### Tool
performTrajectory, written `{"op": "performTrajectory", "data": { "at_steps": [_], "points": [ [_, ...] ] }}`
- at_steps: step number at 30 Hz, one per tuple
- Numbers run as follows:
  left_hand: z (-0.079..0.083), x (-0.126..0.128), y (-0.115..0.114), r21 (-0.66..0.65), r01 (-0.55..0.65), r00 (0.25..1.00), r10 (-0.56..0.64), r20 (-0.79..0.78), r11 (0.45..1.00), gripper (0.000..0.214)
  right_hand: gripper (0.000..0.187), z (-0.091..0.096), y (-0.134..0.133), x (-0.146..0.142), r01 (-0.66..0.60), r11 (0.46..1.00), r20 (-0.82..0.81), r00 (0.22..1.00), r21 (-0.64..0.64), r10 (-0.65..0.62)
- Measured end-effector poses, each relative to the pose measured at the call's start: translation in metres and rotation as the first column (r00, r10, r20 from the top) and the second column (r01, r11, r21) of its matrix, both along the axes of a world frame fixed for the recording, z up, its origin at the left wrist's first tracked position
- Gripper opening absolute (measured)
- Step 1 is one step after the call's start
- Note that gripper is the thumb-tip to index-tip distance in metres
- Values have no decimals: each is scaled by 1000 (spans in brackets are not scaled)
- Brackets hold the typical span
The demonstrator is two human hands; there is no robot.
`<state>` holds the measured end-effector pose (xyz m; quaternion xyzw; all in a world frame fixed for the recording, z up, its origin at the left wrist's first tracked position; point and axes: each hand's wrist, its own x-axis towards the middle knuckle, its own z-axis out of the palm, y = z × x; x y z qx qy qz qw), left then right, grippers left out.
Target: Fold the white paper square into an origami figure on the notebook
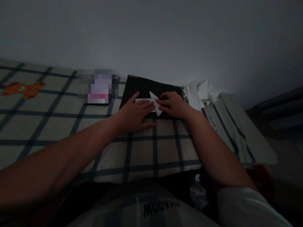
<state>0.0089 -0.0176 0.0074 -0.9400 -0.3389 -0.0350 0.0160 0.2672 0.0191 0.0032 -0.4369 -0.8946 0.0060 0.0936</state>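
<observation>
A small folded white paper (155, 101) with pointed ends lies on a black hole-punched cover or board (151, 84). My left hand (136, 113) rests flat across its left part, fingers stretched out and thumb apart. At the right part of the paper, my right hand (172, 103) has bent fingers closed on the fold, with the fingertips near those of the left hand. My fingers hide some of the paper's outline.
Several folded white papers (204, 93) are piled right of the black cover. A phone-like device (100, 86), blurred out, lies to the left. Farther left is an orange bear-shaped thing (23, 89). A checked cloth (104, 126) covers the table, against a wall (146, 37).
</observation>
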Motion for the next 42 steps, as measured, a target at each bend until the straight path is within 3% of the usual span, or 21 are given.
{"op": "performTrajectory", "data": {
  "at_steps": [17,31,34,42],
  "points": [
    [3,1,-9,-64,10,998,-14,-54,998,87,59,5,0,9,-2,994,28,1000,-106,5],
    [3,1,-10,-50,16,999,-18,-47,999,86,97,17,-16,-8,75,983,132,990,-167,-54],
    [2,0,-9,-49,17,999,-19,-36,999,84,94,13,-14,-5,64,985,104,993,-162,-48],
    [2,0,-8,-40,11,999,-13,-32,999,84,62,4,2,10,11,988,5,1000,-155,-11]
  ]
}}
